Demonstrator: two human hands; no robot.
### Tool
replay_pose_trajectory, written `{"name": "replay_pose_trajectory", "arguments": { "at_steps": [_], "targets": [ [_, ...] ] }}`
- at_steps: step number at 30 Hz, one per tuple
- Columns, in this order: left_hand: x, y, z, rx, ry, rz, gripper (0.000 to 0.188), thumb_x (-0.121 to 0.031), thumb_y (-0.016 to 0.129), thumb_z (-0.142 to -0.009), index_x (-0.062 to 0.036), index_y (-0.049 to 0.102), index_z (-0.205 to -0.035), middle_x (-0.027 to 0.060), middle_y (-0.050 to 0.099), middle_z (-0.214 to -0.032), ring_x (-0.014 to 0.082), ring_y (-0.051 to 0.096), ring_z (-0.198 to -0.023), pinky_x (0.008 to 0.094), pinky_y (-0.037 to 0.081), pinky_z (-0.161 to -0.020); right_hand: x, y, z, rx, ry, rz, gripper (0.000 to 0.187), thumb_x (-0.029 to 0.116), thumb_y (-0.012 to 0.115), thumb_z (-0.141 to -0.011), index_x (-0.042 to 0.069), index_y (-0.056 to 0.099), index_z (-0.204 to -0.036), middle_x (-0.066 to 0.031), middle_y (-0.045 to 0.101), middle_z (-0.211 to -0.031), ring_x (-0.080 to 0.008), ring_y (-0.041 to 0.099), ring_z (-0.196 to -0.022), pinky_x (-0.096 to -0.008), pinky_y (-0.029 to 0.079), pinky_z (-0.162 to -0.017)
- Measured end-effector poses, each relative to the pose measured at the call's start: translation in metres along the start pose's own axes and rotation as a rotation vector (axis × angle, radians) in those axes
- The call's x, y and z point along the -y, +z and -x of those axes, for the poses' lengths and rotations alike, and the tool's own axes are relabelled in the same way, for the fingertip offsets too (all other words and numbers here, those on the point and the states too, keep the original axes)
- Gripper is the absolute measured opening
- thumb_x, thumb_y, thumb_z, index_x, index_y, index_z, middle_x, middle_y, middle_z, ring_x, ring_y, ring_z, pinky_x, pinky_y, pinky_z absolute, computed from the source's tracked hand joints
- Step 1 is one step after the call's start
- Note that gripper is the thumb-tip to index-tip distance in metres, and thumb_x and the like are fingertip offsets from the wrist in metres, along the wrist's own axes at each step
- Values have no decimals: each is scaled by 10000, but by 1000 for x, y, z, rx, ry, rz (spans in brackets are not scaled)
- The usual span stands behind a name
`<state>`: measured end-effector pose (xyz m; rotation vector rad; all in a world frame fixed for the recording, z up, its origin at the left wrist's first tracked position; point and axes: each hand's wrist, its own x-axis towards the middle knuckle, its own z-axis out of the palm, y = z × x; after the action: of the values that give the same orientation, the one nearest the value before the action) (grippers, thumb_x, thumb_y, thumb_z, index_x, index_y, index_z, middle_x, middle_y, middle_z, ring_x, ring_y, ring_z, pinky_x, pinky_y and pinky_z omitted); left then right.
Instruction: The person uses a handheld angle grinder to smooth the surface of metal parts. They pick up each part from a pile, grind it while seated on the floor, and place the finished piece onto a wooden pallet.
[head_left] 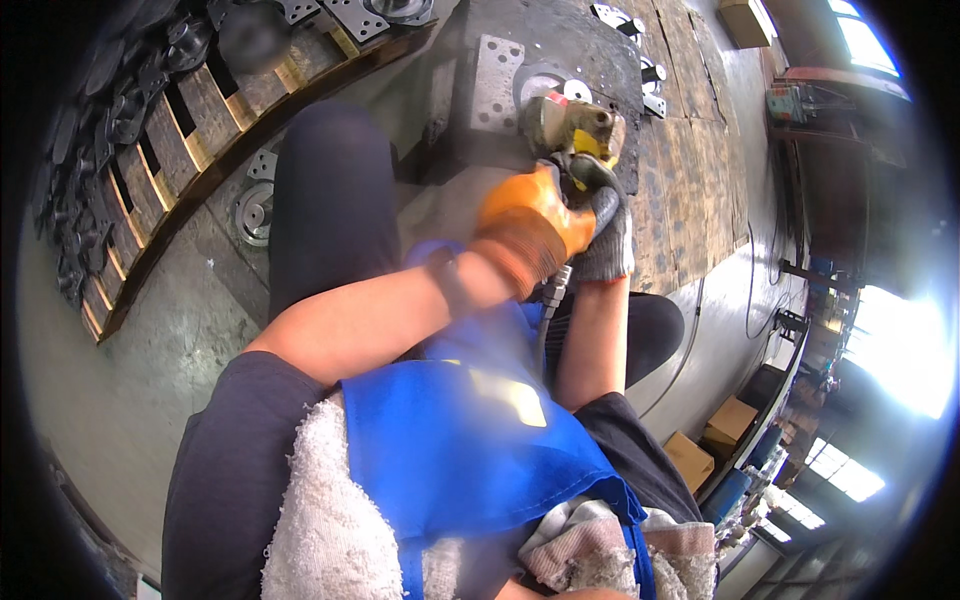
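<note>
My left hand (528, 222), in an orange glove, is closed round the body of a worn air grinder (575, 128). My right hand (606, 225), in a grey and white knit glove with dark fingers, grips the same tool from the right. Below the hands, a metal hose coupling (556, 287) joins the tool to a dark air hose. The grinder's head is over a flat metal part with a round flange (541, 82) and a drilled plate (497, 88). This part lies on a dark steel work block (455, 130). The grinder hides part of the flange.
A wooden pallet (195, 150) loaded with several metal parts stands at the left. One flanged part (255, 212) lies on the floor beside my left leg. More parts (652, 78) lie right of the block on wooden boards (690, 180). Cardboard boxes (730, 420) stand at the lower right.
</note>
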<state>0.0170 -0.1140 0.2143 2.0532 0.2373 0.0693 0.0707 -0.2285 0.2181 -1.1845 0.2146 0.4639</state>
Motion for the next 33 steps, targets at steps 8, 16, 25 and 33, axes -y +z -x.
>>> {"name": "replay_pose_trajectory", "arguments": {
  "at_steps": [8,16,25,33],
  "targets": [
    [-7,-18,0,91,-98,64,436,-513,619,-885,-116,639,-1063,172,626,-897,360,621,-773,470,496,-658,7,24,6,-49,5,90,232,172,606,-909,16,669,-1069,-57,662,-920,-149,611,-804,-259,490,-740],
    [-5,-3,-3,-28,-51,-59,343,-479,620,-885,-166,661,-1017,150,630,-912,349,621,-788,469,498,-667,4,16,-1,-6,26,-61,261,159,599,-932,-19,651,-1115,-105,688,-992,-188,643,-873,-297,523,-807],
    [-8,-13,1,-91,-98,15,567,-569,642,-789,-55,645,-1029,158,699,-853,352,679,-780,447,536,-702,-20,-9,-5,42,-31,-81,298,146,543,-969,-5,582,-1223,-166,655,-1174,-276,640,-1060,-385,510,-962],
    [-8,-10,0,94,-181,-53,504,-544,629,-828,-81,630,-1025,149,676,-933,334,656,-806,450,518,-691,-21,-21,-4,35,-130,244,327,69,543,-956,-17,559,-1271,-190,643,-1211,-283,644,-1081,-409,507,-992]
  ]
}}
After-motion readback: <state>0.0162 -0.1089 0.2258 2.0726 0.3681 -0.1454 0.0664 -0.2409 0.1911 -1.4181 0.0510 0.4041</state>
